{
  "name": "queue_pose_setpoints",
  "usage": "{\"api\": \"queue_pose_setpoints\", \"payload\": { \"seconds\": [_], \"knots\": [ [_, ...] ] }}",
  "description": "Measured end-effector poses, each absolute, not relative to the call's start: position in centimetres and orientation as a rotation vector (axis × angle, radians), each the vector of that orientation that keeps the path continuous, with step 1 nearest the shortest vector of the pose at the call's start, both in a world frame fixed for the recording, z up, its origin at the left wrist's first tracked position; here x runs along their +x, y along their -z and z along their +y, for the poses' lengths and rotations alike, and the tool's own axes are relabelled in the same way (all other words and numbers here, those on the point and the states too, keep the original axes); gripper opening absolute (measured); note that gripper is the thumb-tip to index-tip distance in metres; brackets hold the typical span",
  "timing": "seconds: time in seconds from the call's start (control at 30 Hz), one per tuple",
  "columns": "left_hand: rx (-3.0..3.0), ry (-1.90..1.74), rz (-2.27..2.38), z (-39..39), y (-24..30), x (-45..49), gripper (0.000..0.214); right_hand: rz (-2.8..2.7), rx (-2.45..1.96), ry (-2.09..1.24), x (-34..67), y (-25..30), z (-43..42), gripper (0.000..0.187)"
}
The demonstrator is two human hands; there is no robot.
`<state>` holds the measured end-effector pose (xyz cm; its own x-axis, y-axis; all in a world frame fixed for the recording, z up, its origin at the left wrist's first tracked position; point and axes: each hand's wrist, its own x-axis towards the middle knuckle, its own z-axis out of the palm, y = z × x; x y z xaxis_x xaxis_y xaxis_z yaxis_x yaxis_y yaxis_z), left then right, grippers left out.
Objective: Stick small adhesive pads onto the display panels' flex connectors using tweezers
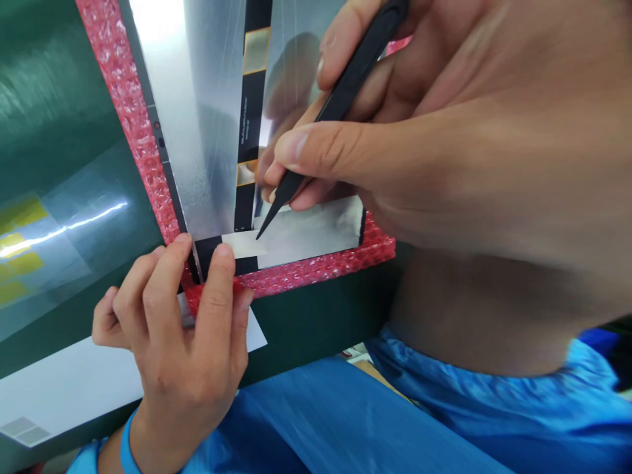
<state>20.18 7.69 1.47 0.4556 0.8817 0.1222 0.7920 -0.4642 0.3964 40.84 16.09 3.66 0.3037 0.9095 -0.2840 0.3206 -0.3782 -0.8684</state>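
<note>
A flat metal-backed panel (207,131), with a black strip (250,99) running along it, lies on pink bubble wrap (306,271). My left hand (182,336) grips the panel's near left corner, fingertips on its edge and the thumb by the wrap. In my right hand (395,138) are black pointed tweezers (340,99), held like a pen. Their tip meets a short pale strip (241,245) at the panel's near end, beside a silvery film (316,230). Whether the tips pinch the strip, I cannot tell. Part of the panel is hidden behind my right hand.
Left on the dark green surface (44,112) lies a clear sheet (93,217) with yellow patches (22,243). A white sheet (79,375) with small grey squares sits at the near left. My blue clothing (306,415) is close to the near table edge.
</note>
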Motion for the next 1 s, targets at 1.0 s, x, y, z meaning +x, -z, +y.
{"api": "queue_pose_setpoints", "payload": {
  "seconds": [1.0],
  "knots": [
    [2.606, -0.104, 1.491, 7.4, -2.1, 22.0, 0.061, -1.066, -1.726, -1.036, 42.5, -2.8, 15.2, 0.050]
  ]
}}
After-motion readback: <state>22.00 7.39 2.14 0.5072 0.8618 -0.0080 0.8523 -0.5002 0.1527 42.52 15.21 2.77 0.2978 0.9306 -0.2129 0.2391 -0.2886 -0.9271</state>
